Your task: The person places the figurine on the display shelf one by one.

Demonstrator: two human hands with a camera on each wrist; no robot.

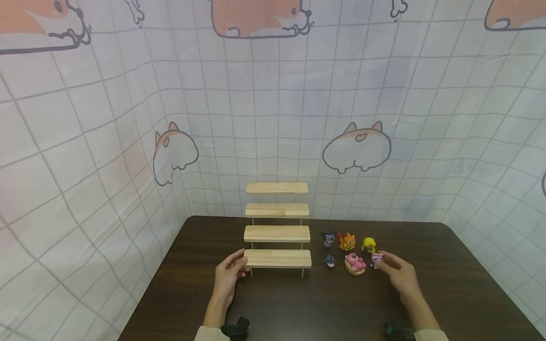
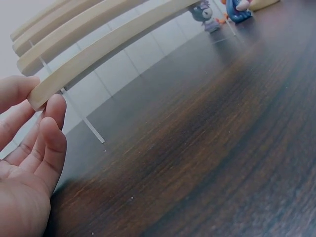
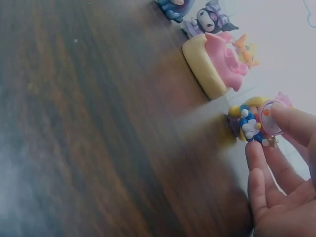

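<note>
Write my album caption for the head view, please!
Left grip holds a four-step pale wooden shelf; right grip pinches a pink, white and blue figurine.

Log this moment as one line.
left hand: grips pale wooden four-tier shelf; right hand: pinches small pink-blue figurine; five other figurines: on dark brown table

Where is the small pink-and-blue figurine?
In the head view, the small pink-and-blue figurine is in the right-hand grip, just right of the pink, cream-based figurine.
</note>
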